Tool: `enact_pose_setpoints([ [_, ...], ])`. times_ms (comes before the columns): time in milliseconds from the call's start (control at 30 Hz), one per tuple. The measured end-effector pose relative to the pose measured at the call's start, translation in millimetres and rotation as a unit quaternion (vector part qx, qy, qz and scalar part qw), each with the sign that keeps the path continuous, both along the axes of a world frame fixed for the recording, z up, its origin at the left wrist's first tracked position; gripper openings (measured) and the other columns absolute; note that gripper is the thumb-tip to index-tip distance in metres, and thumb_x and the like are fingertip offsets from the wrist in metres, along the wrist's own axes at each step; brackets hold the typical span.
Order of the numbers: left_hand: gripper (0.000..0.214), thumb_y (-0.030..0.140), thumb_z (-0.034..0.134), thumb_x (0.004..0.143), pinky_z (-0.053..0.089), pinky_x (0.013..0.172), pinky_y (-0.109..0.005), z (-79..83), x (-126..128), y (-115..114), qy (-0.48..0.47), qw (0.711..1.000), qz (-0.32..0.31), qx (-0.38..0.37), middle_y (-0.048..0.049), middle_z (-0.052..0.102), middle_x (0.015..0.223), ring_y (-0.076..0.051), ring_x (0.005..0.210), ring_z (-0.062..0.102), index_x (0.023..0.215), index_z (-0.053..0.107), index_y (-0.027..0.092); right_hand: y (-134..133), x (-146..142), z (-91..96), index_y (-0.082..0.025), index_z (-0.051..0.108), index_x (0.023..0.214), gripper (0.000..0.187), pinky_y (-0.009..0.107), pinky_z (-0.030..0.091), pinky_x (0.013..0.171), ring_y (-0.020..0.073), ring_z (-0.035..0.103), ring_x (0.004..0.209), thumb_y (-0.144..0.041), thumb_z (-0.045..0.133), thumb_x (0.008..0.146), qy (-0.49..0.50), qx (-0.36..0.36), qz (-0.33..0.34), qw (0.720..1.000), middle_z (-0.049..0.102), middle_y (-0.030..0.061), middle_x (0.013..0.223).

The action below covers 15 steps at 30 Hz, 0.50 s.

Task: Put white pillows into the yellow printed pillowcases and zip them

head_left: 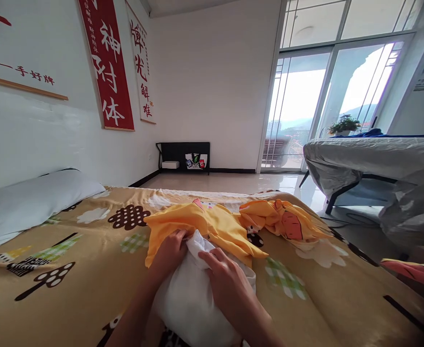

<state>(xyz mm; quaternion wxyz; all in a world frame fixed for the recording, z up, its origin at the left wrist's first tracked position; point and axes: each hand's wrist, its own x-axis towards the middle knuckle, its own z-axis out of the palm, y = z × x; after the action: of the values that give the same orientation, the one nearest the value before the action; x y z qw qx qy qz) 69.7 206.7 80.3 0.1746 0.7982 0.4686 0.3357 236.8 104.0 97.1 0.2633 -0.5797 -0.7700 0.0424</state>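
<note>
A white pillow (186,299) lies on the bed in front of me, its far end partly inside a yellow pillowcase (212,226). My left hand (170,250) is closed on the pillowcase's edge where it meets the pillow. My right hand (224,277) rests on the pillow with its fingers curled over the white fabric at the opening. A second yellow-orange pillowcase (282,219) lies crumpled just beyond, to the right.
The bed carries a tan sheet (89,260) printed with trees. Another white pillow (27,202) lies at the left by the wall. A table under a grey cover (374,159) stands at the right. Glass doors (306,106) are at the back.
</note>
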Motion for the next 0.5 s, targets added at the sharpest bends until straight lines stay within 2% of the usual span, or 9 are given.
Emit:
enact_pose_setpoints([
  [233, 0.017, 0.033, 0.050, 0.084, 0.042, 0.067, -0.026, 15.4, -2, -12, -0.059, 0.996, -0.045, -0.056, -0.0029, 0.065, 0.079, -0.019, 0.075, 0.060, 0.081, 0.056, 0.018, -2, 0, -0.3, -0.024, 0.065, 0.105, 0.041, 0.023, 0.046, 0.073, 0.0160, 0.065, 0.091, -0.001, 0.042, 0.080, 0.013, 0.002, 0.015, 1.000, 0.065, 0.0048, 0.101],
  [300, 0.016, 0.034, 0.051, 0.083, 0.040, 0.063, -0.025, 14.6, 0, -13, -0.064, 0.996, -0.024, -0.051, -0.0009, 0.062, 0.073, -0.017, 0.069, 0.057, 0.079, 0.054, 0.018, -2, 0, 0.2, -0.024, 0.065, 0.107, 0.042, 0.023, 0.046, 0.074, 0.0164, 0.065, 0.092, -0.001, 0.041, 0.081, 0.015, -0.002, 0.014, 1.000, 0.065, 0.0051, 0.102],
  [400, 0.017, 0.035, 0.049, 0.085, 0.036, 0.059, -0.026, 11.7, 4, -11, -0.041, 0.998, 0.050, -0.007, 0.0002, 0.058, 0.067, -0.016, 0.062, 0.054, 0.081, 0.052, 0.019, -1, 2, 0.6, -0.025, 0.063, 0.114, 0.046, 0.025, 0.047, 0.074, 0.0178, 0.065, 0.093, -0.002, 0.042, 0.081, 0.014, -0.005, -0.002, 1.000, 0.065, 0.0055, 0.104],
  [500, 0.018, 0.031, 0.043, 0.088, 0.039, 0.067, -0.029, 10.9, 4, -11, 0.044, 0.997, 0.056, 0.024, -0.0057, 0.065, 0.083, -0.020, 0.074, 0.060, 0.089, 0.056, 0.019, 1, 4, 0.6, -0.026, 0.063, 0.117, 0.048, 0.025, 0.046, 0.074, 0.0178, 0.066, 0.092, -0.002, 0.043, 0.081, 0.012, 0.001, -0.015, 1.000, 0.066, 0.0055, 0.105],
])
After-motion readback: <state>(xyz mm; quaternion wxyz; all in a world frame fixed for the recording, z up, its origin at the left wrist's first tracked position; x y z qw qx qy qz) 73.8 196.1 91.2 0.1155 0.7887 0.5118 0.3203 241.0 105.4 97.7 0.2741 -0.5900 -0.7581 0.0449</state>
